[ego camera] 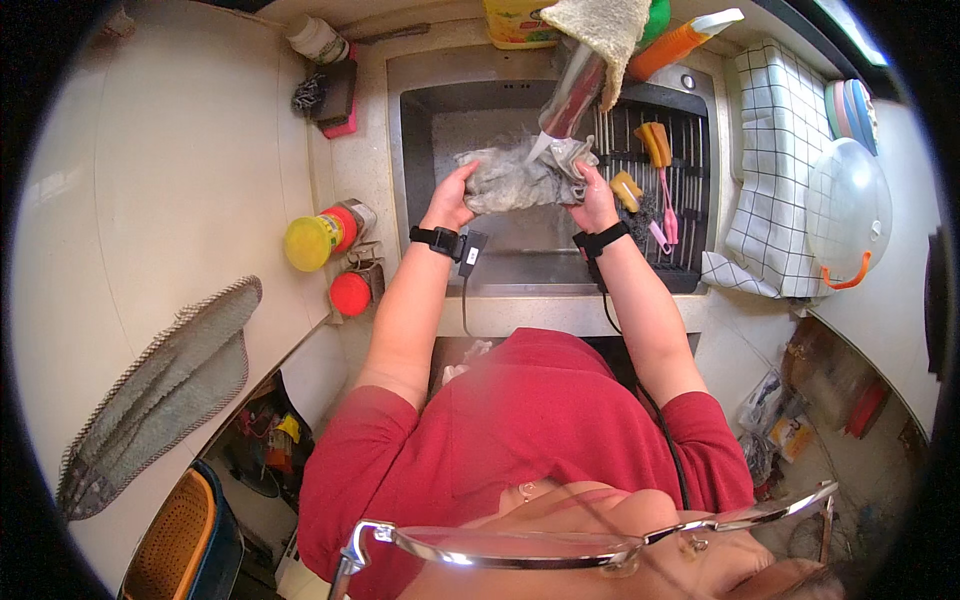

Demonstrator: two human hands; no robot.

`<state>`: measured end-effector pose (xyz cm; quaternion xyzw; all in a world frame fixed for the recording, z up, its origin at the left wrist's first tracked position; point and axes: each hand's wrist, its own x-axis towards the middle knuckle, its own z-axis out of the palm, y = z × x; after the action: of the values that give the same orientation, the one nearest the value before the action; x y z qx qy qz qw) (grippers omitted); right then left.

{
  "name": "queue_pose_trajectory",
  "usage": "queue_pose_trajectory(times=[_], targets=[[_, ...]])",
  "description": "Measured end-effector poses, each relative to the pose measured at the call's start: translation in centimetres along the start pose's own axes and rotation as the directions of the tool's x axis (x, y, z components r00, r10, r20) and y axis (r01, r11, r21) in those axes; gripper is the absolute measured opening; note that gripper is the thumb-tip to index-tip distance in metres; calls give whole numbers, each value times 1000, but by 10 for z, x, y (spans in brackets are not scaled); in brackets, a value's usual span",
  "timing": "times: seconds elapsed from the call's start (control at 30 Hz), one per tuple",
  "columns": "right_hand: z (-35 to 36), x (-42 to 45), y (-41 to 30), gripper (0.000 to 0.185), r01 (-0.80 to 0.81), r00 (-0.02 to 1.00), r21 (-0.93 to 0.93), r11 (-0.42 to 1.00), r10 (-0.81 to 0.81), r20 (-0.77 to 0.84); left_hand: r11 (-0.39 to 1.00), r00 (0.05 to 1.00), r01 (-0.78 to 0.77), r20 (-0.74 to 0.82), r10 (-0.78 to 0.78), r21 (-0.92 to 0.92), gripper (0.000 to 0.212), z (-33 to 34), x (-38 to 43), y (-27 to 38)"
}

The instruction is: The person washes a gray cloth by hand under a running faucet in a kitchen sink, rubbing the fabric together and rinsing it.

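Both hands hold a wet grey cloth (510, 181) spread between them over the stainless steel sink (420, 187). My left hand (452, 196) grips the cloth's left end, its thumb on top. At the right end, where the cloth is bunched, my right hand (594, 199) has hold of it. A shiny faucet (574, 94) comes down from above, and its white tip (541, 146) is over the cloth with water running onto it. The fingers under the cloth are hidden.
A rack (686, 187) in the sink's right side bears sponges (654, 144) and a pink-handled brush (668, 214). An orange bottle (667, 52) stands behind. Jars (309, 244) are left of the sink; a checked cloth (780, 172) lies right. Another grey cloth (172, 390) lies far left.
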<state>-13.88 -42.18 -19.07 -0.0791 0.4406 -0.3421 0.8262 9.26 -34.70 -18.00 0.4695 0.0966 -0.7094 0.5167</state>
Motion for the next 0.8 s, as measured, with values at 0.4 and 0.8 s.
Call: queue_pose_trajectory(times=[0.4,0.8], targets=[[65,-21,52,64,437,683,-899,42,-666,301,975,980,-197,31,195,103,45,54,10,-45],[22,41,16,37,298,861,-566,768,-473,-188,933,949,-316,40,314,173,44,36,2,-37]])
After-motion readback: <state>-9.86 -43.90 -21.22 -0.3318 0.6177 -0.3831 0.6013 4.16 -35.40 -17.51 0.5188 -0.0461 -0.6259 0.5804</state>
